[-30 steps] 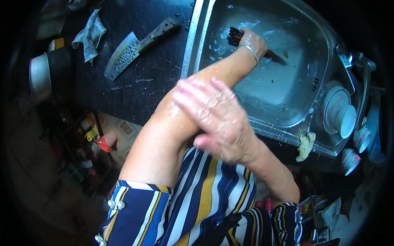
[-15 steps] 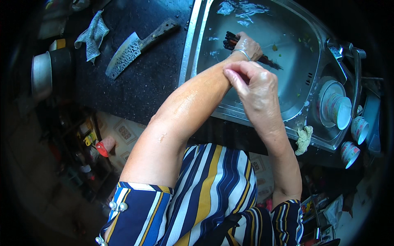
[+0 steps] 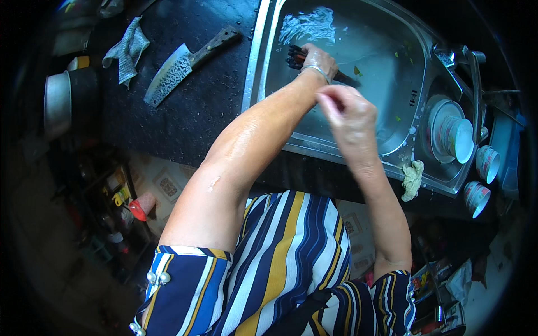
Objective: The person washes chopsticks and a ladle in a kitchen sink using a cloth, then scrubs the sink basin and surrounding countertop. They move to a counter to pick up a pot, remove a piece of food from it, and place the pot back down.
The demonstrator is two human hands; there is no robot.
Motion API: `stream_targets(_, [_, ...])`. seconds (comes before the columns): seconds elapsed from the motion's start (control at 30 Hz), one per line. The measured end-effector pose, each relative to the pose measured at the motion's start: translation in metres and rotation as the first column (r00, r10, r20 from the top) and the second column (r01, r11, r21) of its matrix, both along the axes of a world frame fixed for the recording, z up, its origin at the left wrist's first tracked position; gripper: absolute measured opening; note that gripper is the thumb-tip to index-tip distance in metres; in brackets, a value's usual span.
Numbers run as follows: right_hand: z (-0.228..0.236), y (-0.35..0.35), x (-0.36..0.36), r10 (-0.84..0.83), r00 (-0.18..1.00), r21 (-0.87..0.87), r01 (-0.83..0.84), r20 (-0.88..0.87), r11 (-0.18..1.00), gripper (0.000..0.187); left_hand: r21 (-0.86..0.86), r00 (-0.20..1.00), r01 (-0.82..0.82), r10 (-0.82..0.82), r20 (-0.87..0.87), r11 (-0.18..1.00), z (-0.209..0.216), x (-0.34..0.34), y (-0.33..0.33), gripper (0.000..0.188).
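Looked like a home kitchen, seen from above. Showed a stainless steel sink (image 3: 403, 84) with a wet basin and a tap (image 3: 473, 73) at its far end, set into a dark stone counter (image 3: 190, 106). Held a broad cleaver (image 3: 174, 73) with a wooden handle and a crumpled grey cloth (image 3: 128, 49) on that counter. Kept stacked bowls (image 3: 451, 134) and small patterned cups (image 3: 486, 162) beside the basin, a rag (image 3: 413, 179) on the sink's edge, and a metal pot (image 3: 59, 101) at the counter's end.

Glossy steel sink (image 3: 283, 112) — matt black counter (image 3: 207, 95), patterned-steel cleaver (image 3: 171, 75).
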State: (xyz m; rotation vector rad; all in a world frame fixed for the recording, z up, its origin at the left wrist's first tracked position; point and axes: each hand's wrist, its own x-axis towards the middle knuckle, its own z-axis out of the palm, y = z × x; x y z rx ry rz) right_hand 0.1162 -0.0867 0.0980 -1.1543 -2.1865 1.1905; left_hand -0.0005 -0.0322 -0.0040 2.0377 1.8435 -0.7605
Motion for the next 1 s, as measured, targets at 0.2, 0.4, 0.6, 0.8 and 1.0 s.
stream_targets(0.2, [-0.129,0.021,0.095,-0.101,0.806,0.242,-0.053,0.583,0.969,0.02,0.094,0.996,0.052,-0.045,-0.075,0.994,0.053,0.02,-0.003,0.023])
stream_targets(0.4, [-0.094,0.018,0.074,0.125,0.877,-0.272,0.007,0.464,0.962,0.038,0.153,0.984,0.172,-0.176,0.015,0.973,0.11,0.039,-0.007,0.023])
stream_targets(0.6, [-0.024,0.001,0.079,-0.344,0.934,-0.703,0.182,-0.095,0.688,0.052,0.334,0.889,-0.15,-0.021,0.458,0.93,0.131,0.025,-0.03,0.026])
stream_targets(0.8, [-0.056,0.033,0.072,-0.985,0.068,-0.977,0.133,-0.158,0.165,0.031,0.337,0.846,-0.147,-0.059,0.529,0.93,0.109,0.066,-0.068,0.013])
stream_targets(1.0, [0.023,0.04,0.088,-0.84,0.094,-0.831,0.124,-0.534,0.542,0.027,-0.2,-0.058,-0.516,0.199,0.978,0.833,0.077,0.02,-0.096,0.057])
